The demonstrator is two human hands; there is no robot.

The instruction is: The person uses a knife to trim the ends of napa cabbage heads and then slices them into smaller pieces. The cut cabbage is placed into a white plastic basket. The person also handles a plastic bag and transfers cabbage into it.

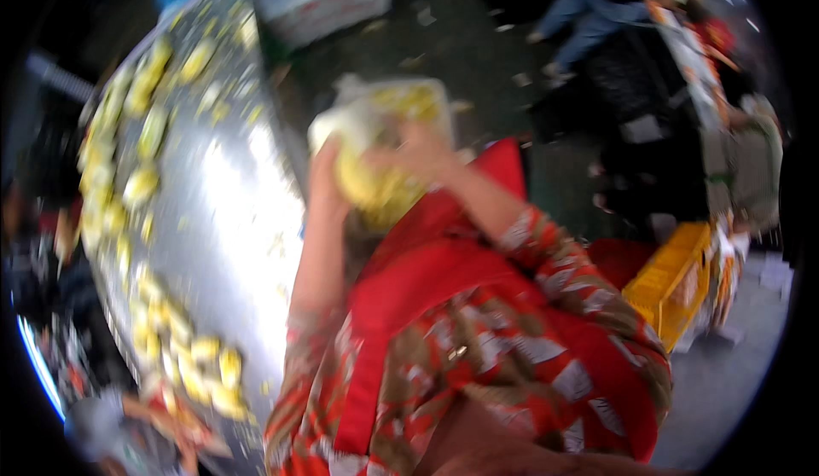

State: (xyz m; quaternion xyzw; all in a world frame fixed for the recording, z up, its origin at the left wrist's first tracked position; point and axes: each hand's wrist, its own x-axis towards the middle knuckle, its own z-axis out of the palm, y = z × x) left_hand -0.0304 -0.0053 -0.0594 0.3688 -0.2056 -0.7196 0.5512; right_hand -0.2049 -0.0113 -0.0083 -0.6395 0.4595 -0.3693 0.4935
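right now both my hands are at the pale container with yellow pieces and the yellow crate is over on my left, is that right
Not quite: the head view shows the yellow crate on your right, not your left. The left hand and right hand are indeed at the pale container with yellow pieces.

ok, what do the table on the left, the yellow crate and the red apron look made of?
Table: probably bare metal, smooth and shiny; silvery with bright glare.
Yellow crate: likely rigid plastic, given its uniform colour and straight walls.
Red apron: seems fabric, fairly matte; blur hides any weave or coating.
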